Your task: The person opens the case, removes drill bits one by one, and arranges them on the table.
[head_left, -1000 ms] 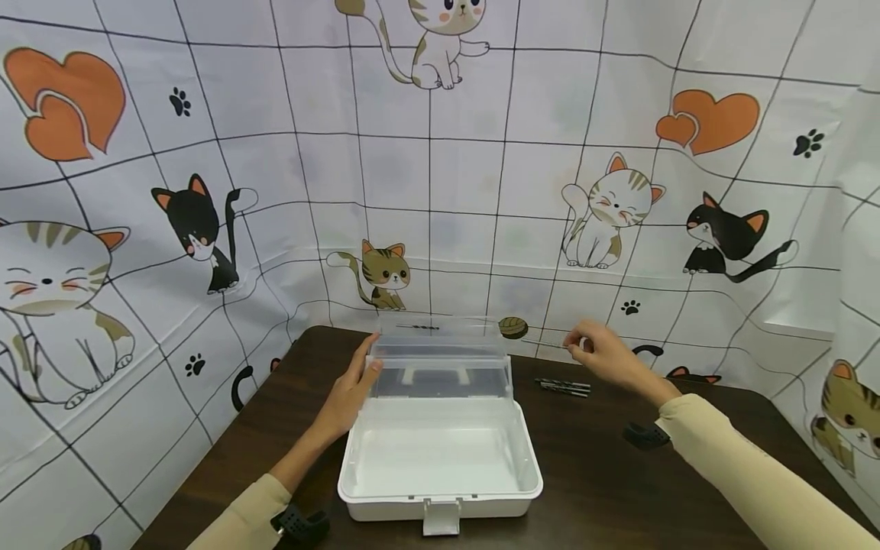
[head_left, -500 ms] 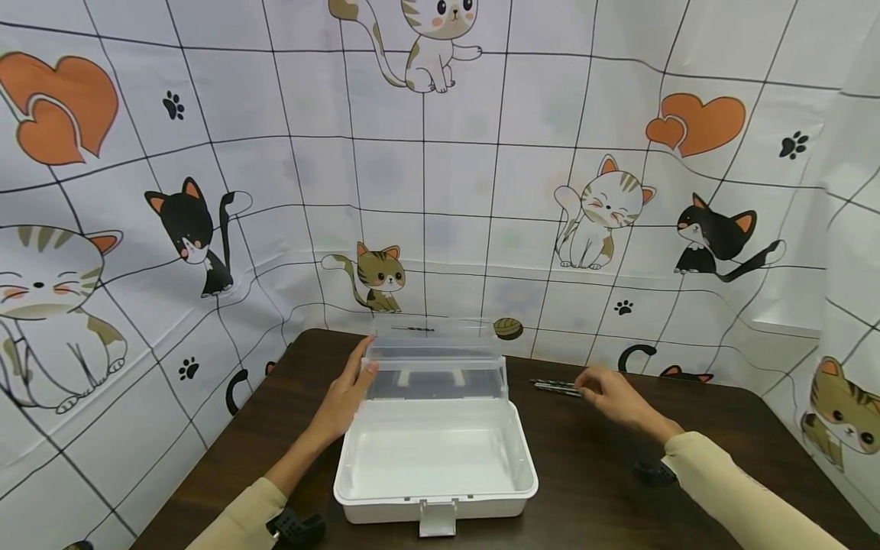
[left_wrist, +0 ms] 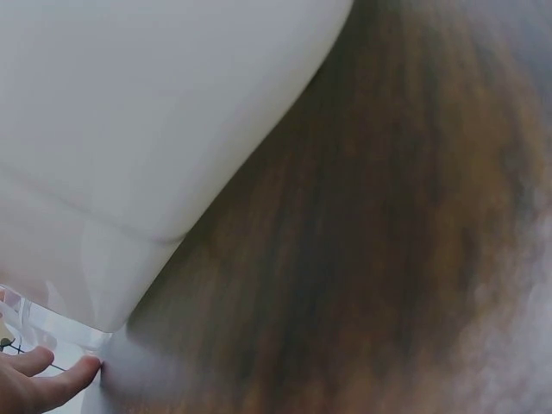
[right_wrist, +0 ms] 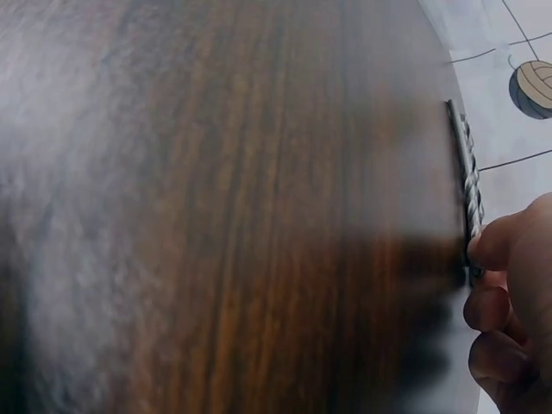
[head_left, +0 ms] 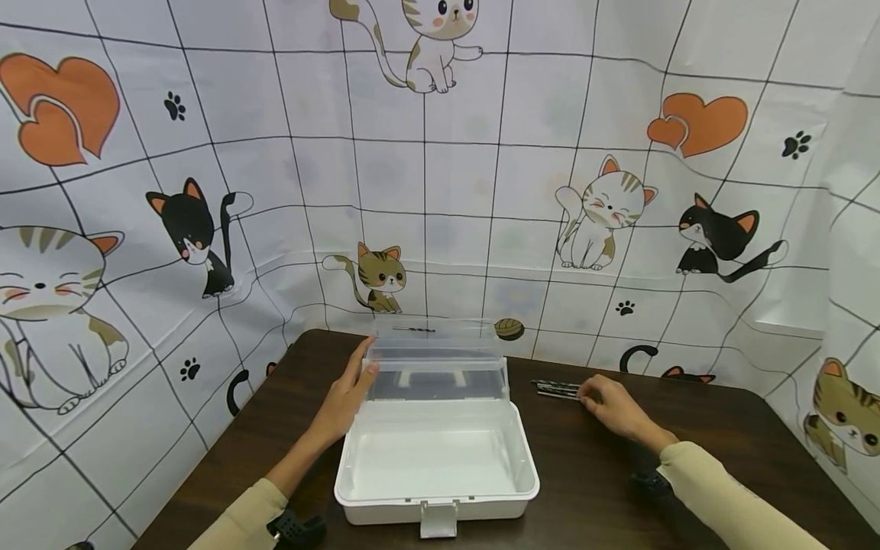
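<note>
In the head view a white plastic storage box point(head_left: 435, 462) stands with its clear lid point(head_left: 435, 378) raised at the back. My left hand point(head_left: 346, 399) rests against the lid's left edge, fingers fairly straight; the left wrist view shows fingertips touching the clear edge. A single drill bit point(head_left: 421, 330) lies in the lid's clear upper compartment. Right of the box, several drill bits point(head_left: 550, 387) lie side by side on the table. At their right end my right hand point(head_left: 615, 406) pinches a drill bit point(right_wrist: 470, 177) between thumb and finger, down at table level.
The dark wooden table point(head_left: 591, 489) ends at a curtain point(head_left: 447, 191) printed with cats, just behind the lid. A latch point(head_left: 438, 519) hangs at the box front. Dark wrist straps point(head_left: 296, 528) sit on both forearms.
My right hand has lowered a thin drill bit from the air onto the others on the table. The left hand stays at the lid.
</note>
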The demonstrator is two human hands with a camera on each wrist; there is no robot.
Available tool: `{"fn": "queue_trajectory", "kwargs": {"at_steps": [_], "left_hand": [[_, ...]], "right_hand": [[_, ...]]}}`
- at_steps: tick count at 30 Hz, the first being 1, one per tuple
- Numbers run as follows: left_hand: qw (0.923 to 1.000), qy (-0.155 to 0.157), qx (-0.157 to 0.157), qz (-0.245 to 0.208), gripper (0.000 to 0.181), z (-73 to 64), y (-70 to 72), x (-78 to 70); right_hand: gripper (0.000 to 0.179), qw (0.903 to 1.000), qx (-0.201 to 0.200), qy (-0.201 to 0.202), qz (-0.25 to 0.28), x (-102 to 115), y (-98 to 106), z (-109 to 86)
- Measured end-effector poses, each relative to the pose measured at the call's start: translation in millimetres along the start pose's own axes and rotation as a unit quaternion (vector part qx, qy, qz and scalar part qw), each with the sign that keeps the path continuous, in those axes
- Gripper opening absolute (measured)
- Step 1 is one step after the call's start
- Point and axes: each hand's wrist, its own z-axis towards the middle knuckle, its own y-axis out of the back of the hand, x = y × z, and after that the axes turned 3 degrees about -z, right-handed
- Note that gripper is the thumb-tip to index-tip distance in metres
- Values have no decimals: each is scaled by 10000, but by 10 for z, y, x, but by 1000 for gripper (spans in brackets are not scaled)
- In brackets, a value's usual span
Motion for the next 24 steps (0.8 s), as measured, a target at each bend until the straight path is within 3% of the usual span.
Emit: {"fn": "queue_trajectory", "kwargs": {"at_steps": [6,15,17,24], "left_hand": [[10000,18,-16,92,54,29,9,-56],[9999,48,144,58,56,-52,48,-431],[9998,131,162,-4,56,-56,45,-395],[9999,-75,-31,112,54,-7,2,-17]], "right_hand": [[12,9997,-121,-141,-158,46,7,43],[9,9991,-105,-414,-38,43,-4,64],[8,9987,-47,-499,33,40,-9,57],[9,9972,50,-723,184,31,-5,47]]}}
